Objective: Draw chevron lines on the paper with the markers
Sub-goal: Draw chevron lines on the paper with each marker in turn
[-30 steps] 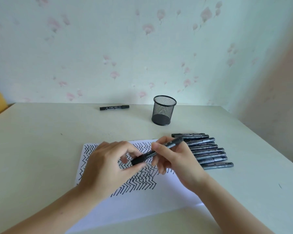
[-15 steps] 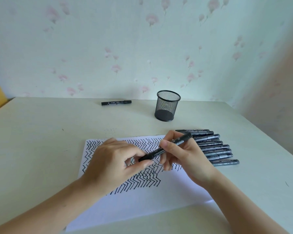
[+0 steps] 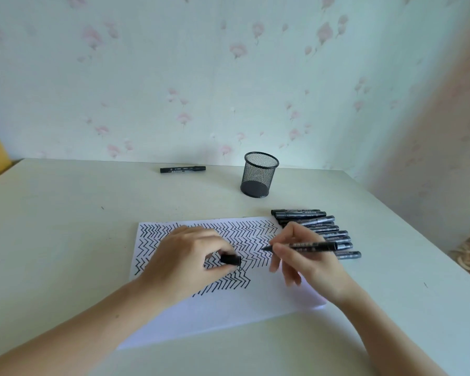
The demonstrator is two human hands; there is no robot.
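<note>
I see the sheet of paper (image 3: 255, 302) lying flat on the desk (image 3: 65, 226), its far half covered in rows of black chevron lines (image 3: 250, 234) and its near half blank. Over it, my right hand (image 3: 307, 259) has its grip closed on an uncapped black marker (image 3: 301, 245), pinched near the tip between thumb and fingers; the barrel lies almost level, tip pointing left above the drawn rows, and I cannot tell whether the tip touches the sheet. My left hand (image 3: 185, 259) hovers over the middle of the paper, its grip pinching the marker's black cap (image 3: 230, 259) between thumb and fingertips, well apart from the marker's tip. Just beside the paper's far right corner, a row of capped markers (image 3: 318, 226) lies side by side on the desk, partly hidden behind my right hand. Farther back stands a black mesh pen cup (image 3: 259, 175), upright, and to its left a single black marker (image 3: 182, 169) lies near the floral-papered wall (image 3: 201, 77).
</note>
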